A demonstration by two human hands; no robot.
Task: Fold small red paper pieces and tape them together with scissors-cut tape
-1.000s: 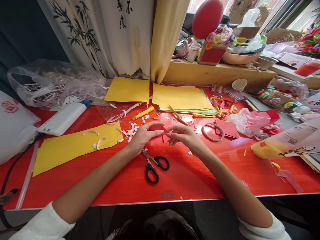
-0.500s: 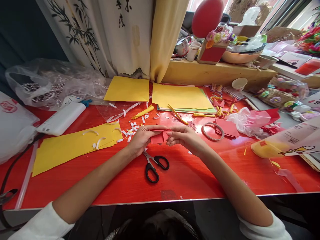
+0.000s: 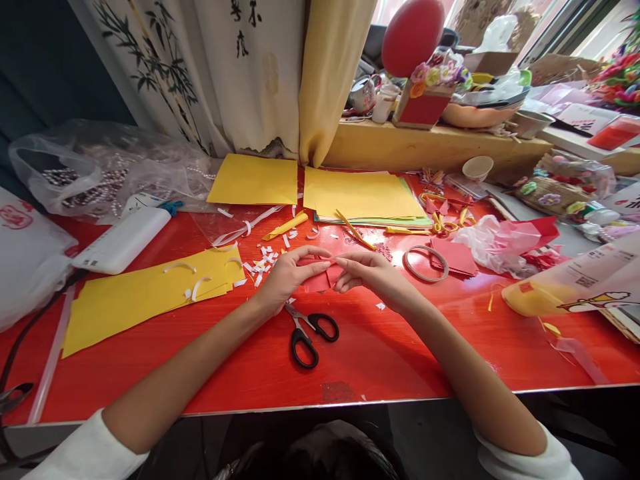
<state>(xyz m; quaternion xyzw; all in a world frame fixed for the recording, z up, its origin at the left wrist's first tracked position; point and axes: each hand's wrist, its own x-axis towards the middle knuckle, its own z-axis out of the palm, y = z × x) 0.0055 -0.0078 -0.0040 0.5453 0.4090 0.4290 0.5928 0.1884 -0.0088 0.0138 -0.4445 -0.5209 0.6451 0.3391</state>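
Observation:
A small folded piece of red paper [image 3: 318, 281] is held up between both hands above the red table [image 3: 240, 373]. My left hand [image 3: 286, 279] pinches its left side, thumb in front and fingers behind. On the right side, my right hand [image 3: 364, 275] grips it between thumb and fingertips. Just below the hands lie scissors [image 3: 306, 331] with black handles, blades partly open, their tips near my left wrist. White paper scraps [image 3: 263, 261] are scattered left of the hands.
Yellow strips [image 3: 150, 297] lie left, yellow sheets [image 3: 360, 195] behind. A tape roll [image 3: 425, 264] and red paper squares [image 3: 454, 256] are to the right, with a drink cup [image 3: 575, 280] beyond. A white power bank [image 3: 123, 240] and plastic bags [image 3: 30, 260] sit at the left.
My left thumb has shifted over the front of the red paper, and the paper has tilted slightly. Both hands remain in nearly the same place.

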